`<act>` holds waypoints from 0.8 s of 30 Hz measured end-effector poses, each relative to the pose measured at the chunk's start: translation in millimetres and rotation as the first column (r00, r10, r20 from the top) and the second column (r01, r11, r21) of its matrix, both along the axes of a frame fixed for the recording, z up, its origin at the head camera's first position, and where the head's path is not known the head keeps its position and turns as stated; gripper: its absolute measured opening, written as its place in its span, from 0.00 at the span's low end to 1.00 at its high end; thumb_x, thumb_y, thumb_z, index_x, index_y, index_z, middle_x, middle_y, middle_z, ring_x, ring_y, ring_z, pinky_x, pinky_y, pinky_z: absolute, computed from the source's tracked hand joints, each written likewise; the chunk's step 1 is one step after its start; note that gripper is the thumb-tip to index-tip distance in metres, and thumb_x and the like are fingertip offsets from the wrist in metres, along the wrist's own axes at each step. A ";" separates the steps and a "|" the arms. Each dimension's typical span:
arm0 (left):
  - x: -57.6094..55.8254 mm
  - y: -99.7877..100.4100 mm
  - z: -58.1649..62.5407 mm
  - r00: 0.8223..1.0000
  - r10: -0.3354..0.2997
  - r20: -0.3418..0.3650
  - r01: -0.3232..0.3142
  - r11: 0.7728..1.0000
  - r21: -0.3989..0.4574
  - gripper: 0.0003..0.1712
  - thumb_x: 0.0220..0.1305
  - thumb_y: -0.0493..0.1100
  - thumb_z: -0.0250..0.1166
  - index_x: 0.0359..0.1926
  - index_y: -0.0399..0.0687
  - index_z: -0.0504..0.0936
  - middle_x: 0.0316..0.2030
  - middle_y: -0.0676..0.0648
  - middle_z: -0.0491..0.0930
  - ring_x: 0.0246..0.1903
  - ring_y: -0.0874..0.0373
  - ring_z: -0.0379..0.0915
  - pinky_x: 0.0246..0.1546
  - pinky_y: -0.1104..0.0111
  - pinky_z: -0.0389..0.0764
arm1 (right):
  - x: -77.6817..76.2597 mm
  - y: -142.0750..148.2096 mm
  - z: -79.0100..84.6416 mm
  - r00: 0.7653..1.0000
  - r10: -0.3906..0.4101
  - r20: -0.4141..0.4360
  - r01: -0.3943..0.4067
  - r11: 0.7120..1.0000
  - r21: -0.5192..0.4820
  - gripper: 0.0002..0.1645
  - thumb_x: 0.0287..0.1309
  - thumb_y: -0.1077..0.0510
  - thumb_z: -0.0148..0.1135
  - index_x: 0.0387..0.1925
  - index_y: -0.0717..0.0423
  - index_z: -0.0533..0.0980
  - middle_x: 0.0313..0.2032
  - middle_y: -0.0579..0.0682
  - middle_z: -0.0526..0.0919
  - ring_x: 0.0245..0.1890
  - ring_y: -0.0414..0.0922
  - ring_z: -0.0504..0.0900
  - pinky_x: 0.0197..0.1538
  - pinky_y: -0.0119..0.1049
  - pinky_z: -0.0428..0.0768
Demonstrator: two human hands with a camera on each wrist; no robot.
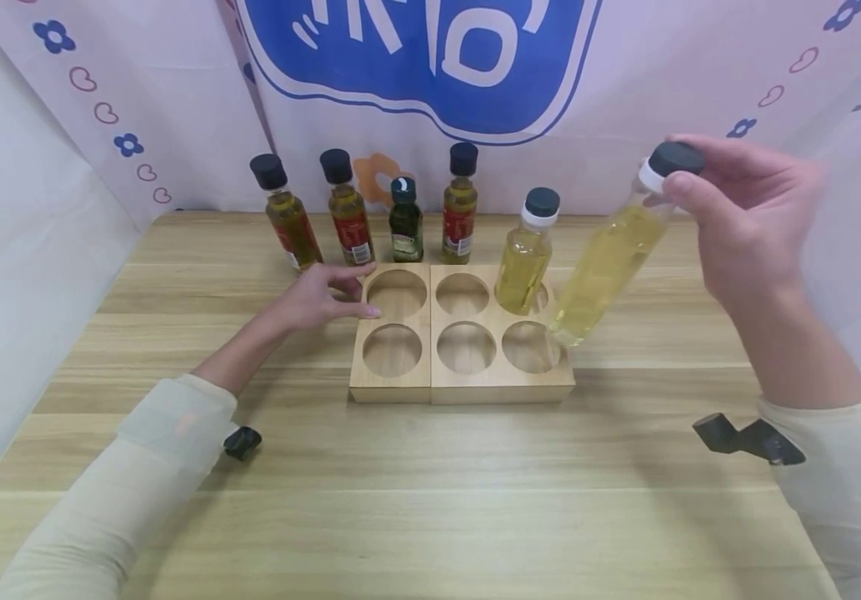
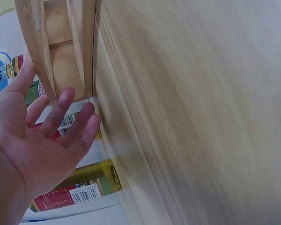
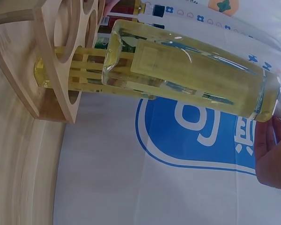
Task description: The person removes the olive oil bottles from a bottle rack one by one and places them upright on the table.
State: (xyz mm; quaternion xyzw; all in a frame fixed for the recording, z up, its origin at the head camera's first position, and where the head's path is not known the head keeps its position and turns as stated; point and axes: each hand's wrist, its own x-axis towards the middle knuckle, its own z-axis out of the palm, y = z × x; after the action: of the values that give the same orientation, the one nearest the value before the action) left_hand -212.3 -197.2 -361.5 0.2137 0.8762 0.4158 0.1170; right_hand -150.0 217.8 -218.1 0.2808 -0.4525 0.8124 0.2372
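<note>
My right hand grips the black cap of a clear bottle of yellow oil, which tilts with its base over the front right hole of a wooden bottle rack. In the right wrist view, the held bottle overlaps a second oil bottle. That second bottle stands in the rack's back right hole. At the rack's left side, my left hand touches the edge with thumb and finger. Its other fingers are loosely spread in the left wrist view.
Behind the rack stand a small dark green bottle and red-labelled bottles, one at left, one nearer the middle and another to the right. A printed white cloth hangs behind the wooden table.
</note>
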 end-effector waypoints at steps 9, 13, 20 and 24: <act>1.0 1.5 -0.6 1.000 -0.007 0.007 0.007 1.000 0.023 0.41 0.63 0.38 0.76 0.74 0.37 0.69 0.47 0.35 0.84 0.51 0.44 0.81 0.53 0.64 0.85 | -2.6 7.4 0.8 0.999 -0.042 0.003 0.042 0.999 -0.014 0.11 0.40 0.87 0.67 0.31 0.86 0.80 0.29 0.68 0.88 0.30 0.54 0.90 0.41 0.36 0.89; 2.5 2.1 0.4 1.000 -0.005 0.005 0.005 1.000 0.031 0.41 0.63 0.38 0.76 0.74 0.35 0.69 0.47 0.34 0.83 0.52 0.42 0.81 0.47 0.71 0.83 | -4.1 9.2 -0.1 0.998 -0.057 0.008 0.057 0.998 -0.017 0.11 0.39 0.87 0.67 0.31 0.86 0.80 0.29 0.68 0.88 0.29 0.54 0.89 0.40 0.36 0.89; 2.6 2.8 0.8 1.000 -0.006 0.003 0.006 0.999 0.039 0.40 0.64 0.37 0.75 0.73 0.35 0.69 0.46 0.34 0.83 0.52 0.42 0.81 0.49 0.68 0.83 | -7.0 12.7 -1.5 0.997 -0.071 0.008 0.071 0.997 0.001 0.11 0.41 0.88 0.62 0.32 0.86 0.80 0.29 0.68 0.88 0.27 0.52 0.89 0.36 0.35 0.89; 2.3 3.2 1.2 1.000 -0.008 -0.001 0.008 0.999 0.037 0.40 0.64 0.37 0.75 0.73 0.35 0.69 0.44 0.35 0.83 0.51 0.42 0.81 0.46 0.72 0.83 | -8.9 15.3 -2.1 0.995 -0.096 0.016 0.096 0.995 0.011 0.11 0.42 0.88 0.62 0.32 0.86 0.80 0.29 0.68 0.88 0.27 0.52 0.88 0.36 0.35 0.88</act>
State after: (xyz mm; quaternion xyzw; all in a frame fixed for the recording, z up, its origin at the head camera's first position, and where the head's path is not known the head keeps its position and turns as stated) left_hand -210.0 -194.0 -360.3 0.2197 0.8675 0.4313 0.1144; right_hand -158.9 233.0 -220.3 0.2534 -0.4715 0.8001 0.2708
